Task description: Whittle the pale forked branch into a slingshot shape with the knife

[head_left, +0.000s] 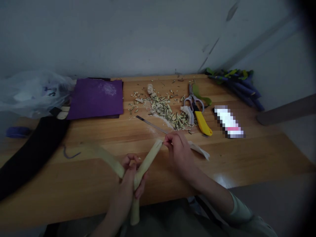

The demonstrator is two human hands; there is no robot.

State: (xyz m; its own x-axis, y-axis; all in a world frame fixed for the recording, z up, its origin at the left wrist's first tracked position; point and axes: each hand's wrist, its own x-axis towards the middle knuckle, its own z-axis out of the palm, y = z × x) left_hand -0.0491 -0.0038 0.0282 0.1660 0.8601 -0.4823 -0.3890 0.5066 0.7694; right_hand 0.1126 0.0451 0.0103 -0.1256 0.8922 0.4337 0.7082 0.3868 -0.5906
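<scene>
My left hand [128, 181] is wrapped round the joint of a peeled, pale forked stick [149, 159], shaped like a Y. One arm of the fork points up to the right; the other, blurred, points up to the left, and the stem hangs down past the table edge. At the tip of the right arm, my right hand [179, 153] has thumb and finger pinched together. A small dark bit shows at those fingertips, too small to name. Behind that hand runs a thin metal strip with a dark end [150, 124]; whether the hand touches it I cannot tell.
Wood shavings [170, 113] lie across the table, near scissors [194, 100] and a yellow-handled cutter [203, 123]. A blurred-out phone [228, 121] and purple bundled sticks [242, 87] are right. Purple sandpaper [96, 100], a plastic bag [37, 93] and a black sleeve-like thing [37, 153] are left.
</scene>
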